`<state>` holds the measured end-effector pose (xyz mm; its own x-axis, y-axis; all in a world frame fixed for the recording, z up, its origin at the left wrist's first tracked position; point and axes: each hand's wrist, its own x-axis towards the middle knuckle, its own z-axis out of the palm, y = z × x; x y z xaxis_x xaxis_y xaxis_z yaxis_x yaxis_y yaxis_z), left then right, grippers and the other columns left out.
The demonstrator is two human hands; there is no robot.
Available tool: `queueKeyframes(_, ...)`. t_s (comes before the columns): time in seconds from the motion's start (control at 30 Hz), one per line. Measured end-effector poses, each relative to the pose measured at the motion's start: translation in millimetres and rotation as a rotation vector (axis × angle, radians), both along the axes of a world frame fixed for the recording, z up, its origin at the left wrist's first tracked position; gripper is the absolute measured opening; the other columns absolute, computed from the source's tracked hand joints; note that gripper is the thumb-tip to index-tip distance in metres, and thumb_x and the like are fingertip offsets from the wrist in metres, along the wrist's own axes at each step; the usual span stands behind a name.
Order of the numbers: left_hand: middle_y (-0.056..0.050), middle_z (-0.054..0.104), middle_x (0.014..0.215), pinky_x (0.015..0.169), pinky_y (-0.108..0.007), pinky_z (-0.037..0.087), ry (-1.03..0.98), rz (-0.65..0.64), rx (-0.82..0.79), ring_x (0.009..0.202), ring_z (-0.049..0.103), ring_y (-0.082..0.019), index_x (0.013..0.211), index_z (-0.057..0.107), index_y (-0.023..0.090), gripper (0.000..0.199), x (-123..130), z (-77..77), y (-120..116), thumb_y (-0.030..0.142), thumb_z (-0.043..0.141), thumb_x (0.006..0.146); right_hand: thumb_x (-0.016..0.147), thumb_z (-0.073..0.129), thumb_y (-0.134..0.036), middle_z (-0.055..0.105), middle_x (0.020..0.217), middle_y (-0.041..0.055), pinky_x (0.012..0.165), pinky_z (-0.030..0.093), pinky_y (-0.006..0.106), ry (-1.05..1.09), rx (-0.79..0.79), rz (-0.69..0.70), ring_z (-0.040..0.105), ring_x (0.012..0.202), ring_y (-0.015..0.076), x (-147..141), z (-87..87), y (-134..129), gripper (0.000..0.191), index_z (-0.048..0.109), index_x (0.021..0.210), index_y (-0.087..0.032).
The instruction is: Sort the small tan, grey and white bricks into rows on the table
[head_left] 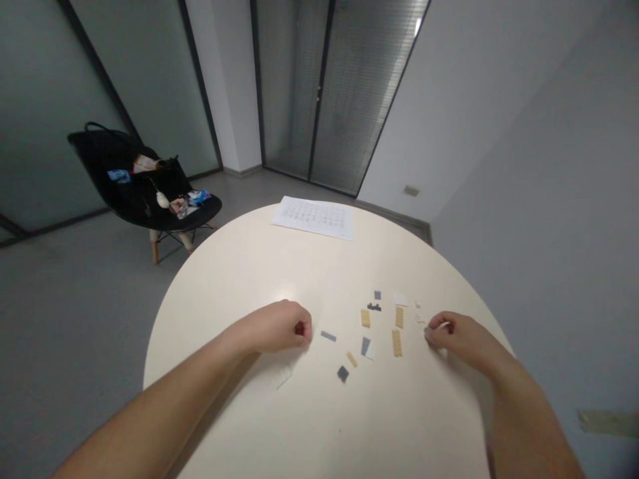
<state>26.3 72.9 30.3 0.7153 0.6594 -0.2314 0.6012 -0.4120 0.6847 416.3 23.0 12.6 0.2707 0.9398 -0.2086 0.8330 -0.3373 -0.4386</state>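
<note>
In the head view I have the left hand (279, 327) curled tight, a small dark red piece (299, 327) showing in its fist, and the right hand (462, 339) pinching a small grey piece (428, 330) narrowly. Tan plates (397, 343) and grey tiles (328, 336) lie between them on the round cream table (224, 279) — a printed sheet (313, 217) beyond, a black chair (144, 193) piled with belongings off left.

Left forearm (164, 399) and right forearm (532, 406), both bare, angled inward from the lower corners of the view, wrists nearly straight. Left hand (272, 327) closed in a loose fist, back upward, fingers (302, 332) curled under and turned toward the other hand. Right hand (462, 342) back upward, slightly bent at the wrist, fingers (436, 326) drawn together in a small pinch, tips pointing toward the left fist, the two hands well apart
</note>
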Motion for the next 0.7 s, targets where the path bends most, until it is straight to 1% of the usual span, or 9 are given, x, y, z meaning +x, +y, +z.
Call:
queueKeyframes(0.17,-0.001,0.07,0.078,0.058,-0.023,0.038,-0.017,0.053,0.049,0.068,0.061,-0.015,0.083,0.071,0.019,0.014,8,-3.9,-2,0.024,0.061,0.075,0.063,0.066,-0.034,0.065,0.055,0.0021,0.049,0.035,0.026,-0.016,-0.021,-0.003,0.055,0.05,0.0155,-2,-1.3,1,0.016,0.064,0.068,-0.019)
queueKeyframes(0.27,-0.003,0.071,0.082,0.061,-0.025,0.039,-0.022,0.089,0.123,0.072,0.062,-0.017,0.091,0.072,0.02,0.019,16,-9.6,-3,0.025,0.062,0.076,0.065,0.064,-0.034,0.067,0.058,0.0032,0.05,0.037,0.026,-0.02,-0.052,-0.012,0.058,0.052,0.0166,-4,-0.9,2,0.016,0.064,0.069,-0.019)
queueKeyframes(0.4,-0.004,0.069,0.089,0.066,-0.026,0.041,-0.016,0.094,0.184,0.077,0.062,-0.019,0.101,0.072,0.022,0.025,25,-17.3,-6,0.028,0.065,0.077,0.065,0.064,-0.034,0.068,0.059,0.0032,0.052,0.038,0.027,-0.008,-0.039,-0.011,0.06,0.054,0.0174,-5,-0.2,3,0.015,0.063,0.068,-0.02)
queueKeyframes(0.47,-0.004,0.067,0.087,0.067,-0.026,0.04,-0.012,0.076,0.214,0.077,0.061,-0.019,0.098,0.073,0.022,0.022,29,-19.7,-7,0.027,0.065,0.078,0.065,0.065,-0.035,0.069,0.059,0.0028,0.052,0.038,0.027,-0.024,-0.039,-0.022,0.06,0.055,0.0173,-5,-0.3,3,0.015,0.063,0.069,-0.02)
queueKeyframes(0.6,-0.004,0.064,0.082,0.068,-0.026,0.04,-0.011,0.034,0.271,0.077,0.06,-0.018,0.083,0.073,0.021,0.011,33,-21.2,-9,0.024,0.063,0.079,0.067,0.064,-0.035,0.069,0.06,0.0027,0.051,0.037,0.027,-0.038,-0.035,-0.044,0.058,0.052,0.0162,-7,-1.9,4,0.016,0.063,0.073,-0.02)
queueKeyframes(0.7,-0.004,0.065,0.083,0.068,-0.026,0.04,-0.012,0.03,0.29,0.078,0.06,-0.018,0.079,0.073,0.021,0.011,34,-22.4,-10,0.022,0.062,0.081,0.068,0.064,-0.036,0.068,0.059,0.0026,0.05,0.036,0.027,-0.032,-0.03,-0.033,0.057,0.05,0.0159,-9,-3.2,4,0.018,0.063,0.074,-0.019)
